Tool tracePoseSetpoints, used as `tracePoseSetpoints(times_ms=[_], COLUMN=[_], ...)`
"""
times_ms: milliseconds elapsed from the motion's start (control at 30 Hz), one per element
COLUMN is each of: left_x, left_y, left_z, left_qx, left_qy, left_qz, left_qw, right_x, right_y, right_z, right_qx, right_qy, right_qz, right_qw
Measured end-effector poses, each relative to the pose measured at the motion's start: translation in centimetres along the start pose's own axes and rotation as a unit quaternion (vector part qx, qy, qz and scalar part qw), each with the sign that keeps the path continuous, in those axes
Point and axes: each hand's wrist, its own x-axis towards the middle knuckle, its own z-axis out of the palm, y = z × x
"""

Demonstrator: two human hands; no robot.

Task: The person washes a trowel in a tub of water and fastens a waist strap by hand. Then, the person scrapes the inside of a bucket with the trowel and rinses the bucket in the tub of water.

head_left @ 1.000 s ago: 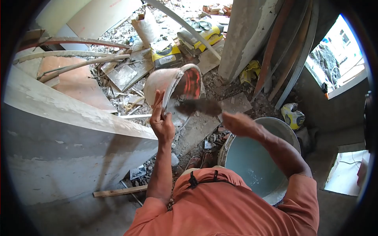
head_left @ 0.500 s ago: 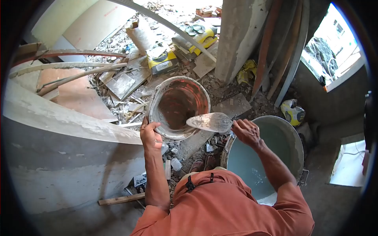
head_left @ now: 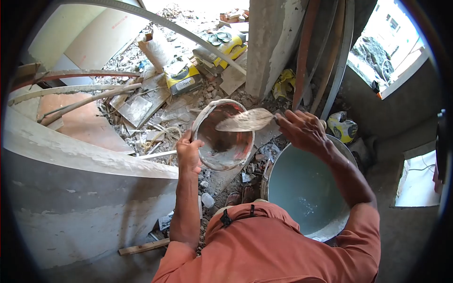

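Observation:
My left hand is closed on the left rim of a mortar-stained bucket, which is tilted so its mouth faces me. Reddish patches and a dark, wet-looking residue show on its inner wall. Held by its handle, a trowel is in my right hand, the fingers wrapped round the grip. Its pale, smeared blade reaches over the bucket's mouth; whether it touches the wall I cannot tell. Below my right forearm stands a large drum full of cloudy blue-green water.
Rubble and broken boards cover the ground ahead. Yellow and grey bags lie behind the bucket, with green slippers on one. A plastered low wall runs along the left. A concrete pillar and leaning planks stand ahead right.
The bucket has tilted and shifted slightly right within the view. My right hand has lifted the trowel away from the near rim, bringing its blade up and farther over the mouth.

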Motion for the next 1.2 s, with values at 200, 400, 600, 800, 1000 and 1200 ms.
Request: tracePoseSetpoints(times_ms=[200, 400, 600, 800, 1000, 1200], left_x=[-0.4, -1.2, -1.0, -1.7, 0.1, 0.0], left_y=[1.4, 1.1, -0.8, 1.3, -0.9, 0.0], left_z=[2.2, 3.8, 3.7, 4.4, 1.3, 3.8], left_qx=[0.081, 0.141, 0.232, 0.207, 0.113, 0.103], left_qy=[-0.025, -0.012, 0.063, 0.017, 0.055, 0.098], left_qz=[0.072, 0.095, 0.168, 0.19, 0.148, 0.229], left_qw=[0.994, 0.985, 0.956, 0.96, 0.981, 0.963], right_x=[1.6, 0.9, 1.0, -0.1, 0.1, -6.5], right_y=[-0.1, -1.7, -3.7, -1.6, -3.3, -6.2], right_z=[1.3, 4.6, 1.6, 6.7, 3.4, 11.3], right_qx=[-0.185, -0.085, -0.057, -0.071, 0.058, 0.271], right_qy=[-0.014, -0.162, -0.108, -0.196, -0.217, -0.193], right_qz=[0.04, 0.139, 0.106, 0.13, 0.133, 0.197], right_qw=[0.982, 0.973, 0.987, 0.969, 0.965, 0.922])
